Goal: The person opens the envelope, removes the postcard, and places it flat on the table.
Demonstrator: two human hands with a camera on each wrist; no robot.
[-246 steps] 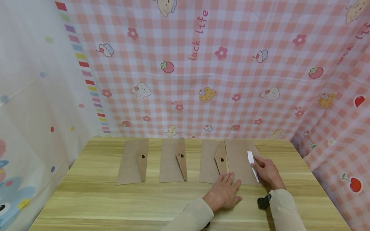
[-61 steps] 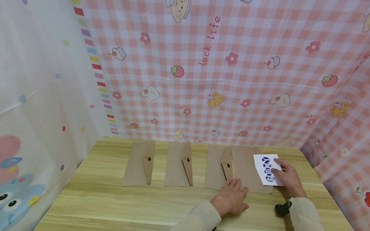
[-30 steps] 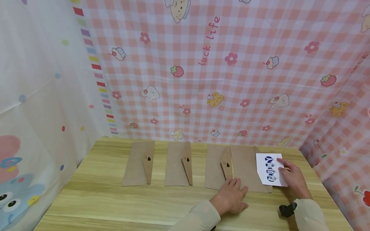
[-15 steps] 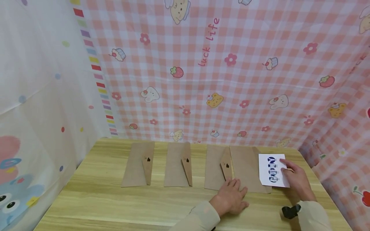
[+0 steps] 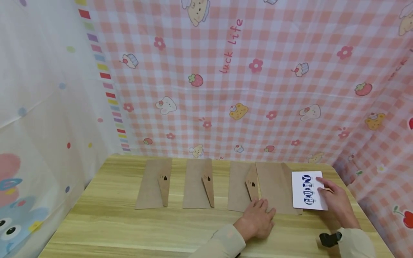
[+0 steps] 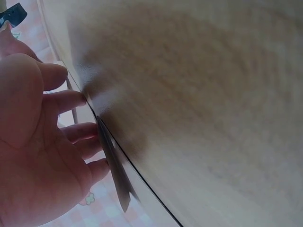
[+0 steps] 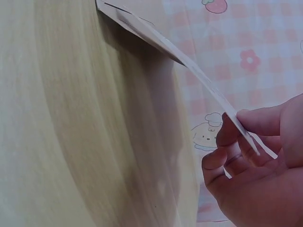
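Note:
In the head view, my right hand [image 5: 337,200] pinches the right edge of a white sheet of paper [image 5: 308,190] with dark blue and purple print. In the right wrist view, the paper [image 7: 213,90] bows between thumb and fingers, with at least two layers at its edge. The paper's left side overlaps the right end of a brown envelope [image 5: 274,190], whose flap lies unfolded. My left hand [image 5: 256,219] rests with fingers extended at the near edges of this envelope and a neighbouring brown envelope [image 5: 238,190] with a folded flap.
Two more brown envelopes, a middle one [image 5: 195,190] and a left one [image 5: 150,190], lie in the row, flaps folded to the right. The wooden table [image 5: 145,233] ends at a pink checked cloth [image 5: 219,89]. A black wrist camera [image 5: 330,239] sits by the right sleeve.
My right hand has drawn the white paper rightward out of the rightmost envelope; earlier only a narrow strip showed, now its whole printed face does. My left hand has hardly moved.

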